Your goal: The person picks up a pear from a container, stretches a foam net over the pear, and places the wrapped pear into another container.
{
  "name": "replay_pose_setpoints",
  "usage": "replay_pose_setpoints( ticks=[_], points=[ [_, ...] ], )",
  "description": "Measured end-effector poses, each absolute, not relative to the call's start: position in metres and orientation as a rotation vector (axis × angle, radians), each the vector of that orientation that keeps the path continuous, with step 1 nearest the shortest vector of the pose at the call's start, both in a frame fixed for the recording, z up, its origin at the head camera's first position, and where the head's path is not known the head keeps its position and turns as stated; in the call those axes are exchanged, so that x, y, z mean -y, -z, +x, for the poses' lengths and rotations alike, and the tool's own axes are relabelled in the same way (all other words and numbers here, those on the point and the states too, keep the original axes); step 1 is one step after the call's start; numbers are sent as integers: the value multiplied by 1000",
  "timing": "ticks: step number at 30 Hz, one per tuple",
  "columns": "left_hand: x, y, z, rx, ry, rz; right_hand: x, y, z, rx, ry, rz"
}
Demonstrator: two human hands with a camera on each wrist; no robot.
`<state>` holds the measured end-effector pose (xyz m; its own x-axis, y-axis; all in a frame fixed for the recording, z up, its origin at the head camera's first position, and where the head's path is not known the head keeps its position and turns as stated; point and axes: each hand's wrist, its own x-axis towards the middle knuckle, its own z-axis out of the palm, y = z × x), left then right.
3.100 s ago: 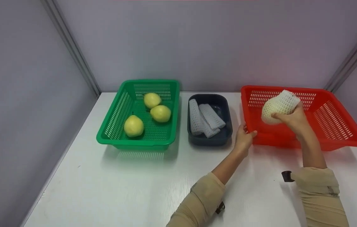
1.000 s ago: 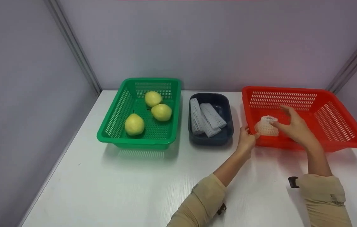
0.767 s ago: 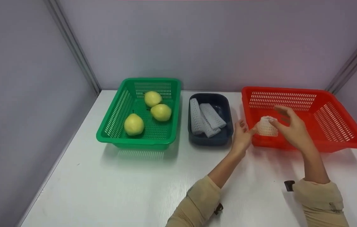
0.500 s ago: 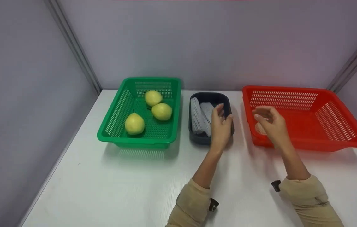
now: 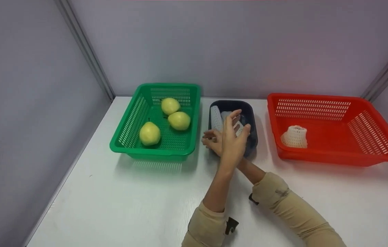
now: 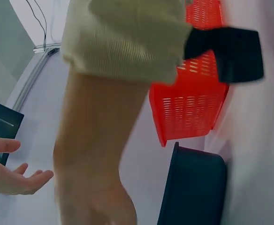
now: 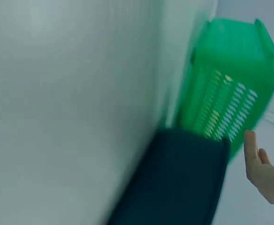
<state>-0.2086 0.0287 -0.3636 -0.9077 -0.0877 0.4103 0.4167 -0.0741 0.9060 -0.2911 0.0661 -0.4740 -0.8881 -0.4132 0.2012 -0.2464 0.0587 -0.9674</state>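
Observation:
My left hand (image 5: 232, 145) hovers over the dark blue container (image 5: 254, 132), fingers spread and thumb apart, holding nothing. Behind and below it, crossing to the left, my right hand (image 5: 213, 141) reaches past the container's front left corner with relaxed fingers. White foam net sleeves (image 5: 215, 118) lie in the container, partly hidden by the hands. To the left, yellow pears (image 5: 150, 133) sit in a green basket (image 5: 156, 151). A net-wrapped pear (image 5: 295, 138) stands in the near left corner of the red basket (image 5: 338, 158).
Baskets and container stand in a row along the back of the white table (image 5: 139, 206). A pale back wall (image 5: 235, 48) rises behind them, with a side wall (image 5: 32, 103) at left. My right forearm (image 6: 95, 140) crosses the left wrist view.
The right hand set the net-wrapped pear down in the red basket, let go and swung left under the left arm. The left hand released the red basket's rim and moved left over the dark container.

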Motion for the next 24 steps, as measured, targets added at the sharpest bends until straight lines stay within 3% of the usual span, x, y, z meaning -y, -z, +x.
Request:
replay_pose_setpoints(
  ticks=[1,4,18,23,24],
  points=[
    [-29,364,-209,1863,2053,-360,-45,450,-276,-2269,1859,-508],
    [-30,367,-209,1871,2063,-348,-34,448,-271,-2213,1818,-390],
    [-16,357,-225,2122,1909,-340,-5,449,-268,-1814,2056,-246],
    [11,342,-248,2366,1655,-333,-14,457,-265,-1911,2037,-512],
    [17,338,-253,2415,1600,-327,-16,477,-276,-1839,2097,-598]
  ],
)
